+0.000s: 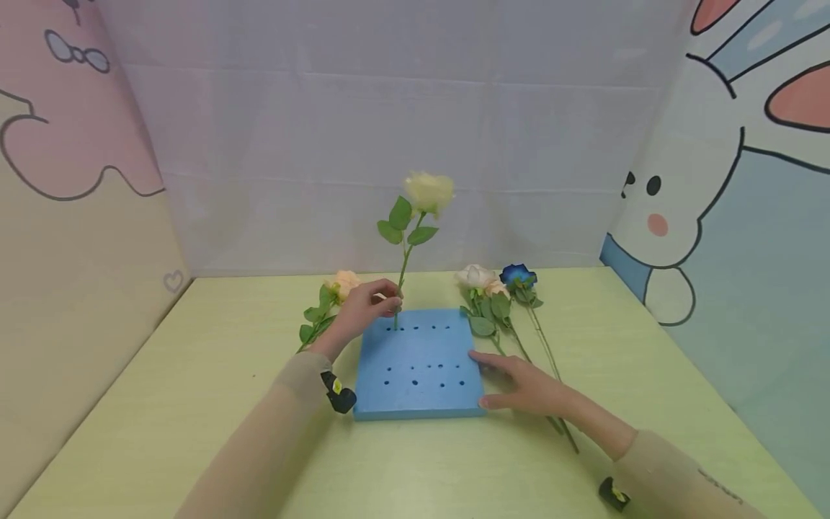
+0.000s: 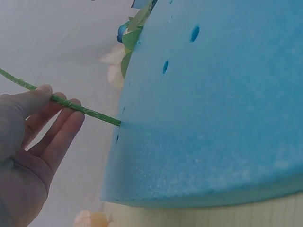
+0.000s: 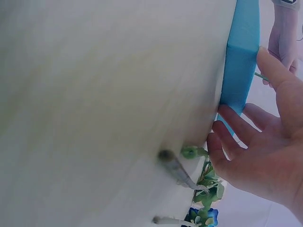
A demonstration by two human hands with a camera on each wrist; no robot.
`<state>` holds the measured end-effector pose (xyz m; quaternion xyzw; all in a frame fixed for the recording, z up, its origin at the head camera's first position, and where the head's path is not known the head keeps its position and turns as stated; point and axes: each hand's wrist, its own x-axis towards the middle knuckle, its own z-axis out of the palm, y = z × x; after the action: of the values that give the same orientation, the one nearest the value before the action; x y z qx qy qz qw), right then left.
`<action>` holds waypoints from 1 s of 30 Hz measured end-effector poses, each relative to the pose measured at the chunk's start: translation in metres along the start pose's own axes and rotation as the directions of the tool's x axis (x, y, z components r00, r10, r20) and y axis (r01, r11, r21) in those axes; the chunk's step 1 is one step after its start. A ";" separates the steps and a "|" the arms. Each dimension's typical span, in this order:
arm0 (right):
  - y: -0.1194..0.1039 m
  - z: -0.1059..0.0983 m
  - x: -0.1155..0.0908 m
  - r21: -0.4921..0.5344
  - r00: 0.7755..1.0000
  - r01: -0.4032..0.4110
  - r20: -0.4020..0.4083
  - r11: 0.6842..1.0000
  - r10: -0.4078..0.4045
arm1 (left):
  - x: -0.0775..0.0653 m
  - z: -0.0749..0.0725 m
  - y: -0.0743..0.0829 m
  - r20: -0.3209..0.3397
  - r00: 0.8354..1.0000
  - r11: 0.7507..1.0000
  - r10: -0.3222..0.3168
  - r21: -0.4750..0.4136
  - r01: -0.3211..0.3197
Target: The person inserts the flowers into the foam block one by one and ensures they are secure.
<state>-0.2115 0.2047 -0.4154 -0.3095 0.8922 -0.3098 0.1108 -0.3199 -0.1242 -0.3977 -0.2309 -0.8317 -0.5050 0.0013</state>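
Observation:
A blue foam block (image 1: pixel 415 349) with rows of small holes lies flat on the table. Between thumb and fingers, my left hand (image 1: pixel 366 310) pinches the green stem (image 2: pixel 102 116) of a cream-white rose (image 1: pixel 430 191), which stands nearly upright, leaning slightly right. The stem's lower end meets the block at the back row of holes, toward the left; how deep it goes I cannot tell. My right hand (image 1: pixel 528 386) touches the block's right side with its fingers spread, as the right wrist view also shows along the block's edge (image 3: pixel 241 61).
Right of the block lie a pale rose (image 1: pixel 475 276), a peach flower (image 1: pixel 496 287) and a blue rose (image 1: pixel 518 275), their stems running under my right hand and forearm. A peach rose (image 1: pixel 345 282) lies behind my left wrist. A white cloth backdrop (image 1: pixel 324 144) closes off the rear.

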 end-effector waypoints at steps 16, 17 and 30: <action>-0.001 0.001 0.001 0.003 1.000 -0.015 0.001 1.000 0.015 | -0.001 -0.004 0.000 0.014 1.000 1.000 -0.025 -0.003 0.025; -0.001 0.001 0.001 0.005 1.000 -0.016 0.000 1.000 0.016 | -0.001 -0.005 0.000 0.021 1.000 1.000 -0.023 -0.002 0.023; 0.001 0.002 0.000 -0.009 1.000 -0.023 -0.002 1.000 0.023 | -0.001 -0.005 -0.002 0.083 0.996 0.999 -0.034 0.016 0.033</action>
<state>-0.2114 0.2040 -0.4174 -0.2994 0.8972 -0.3046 0.1124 -0.3206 -0.1294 -0.3975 -0.2376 -0.8385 -0.4888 -0.0401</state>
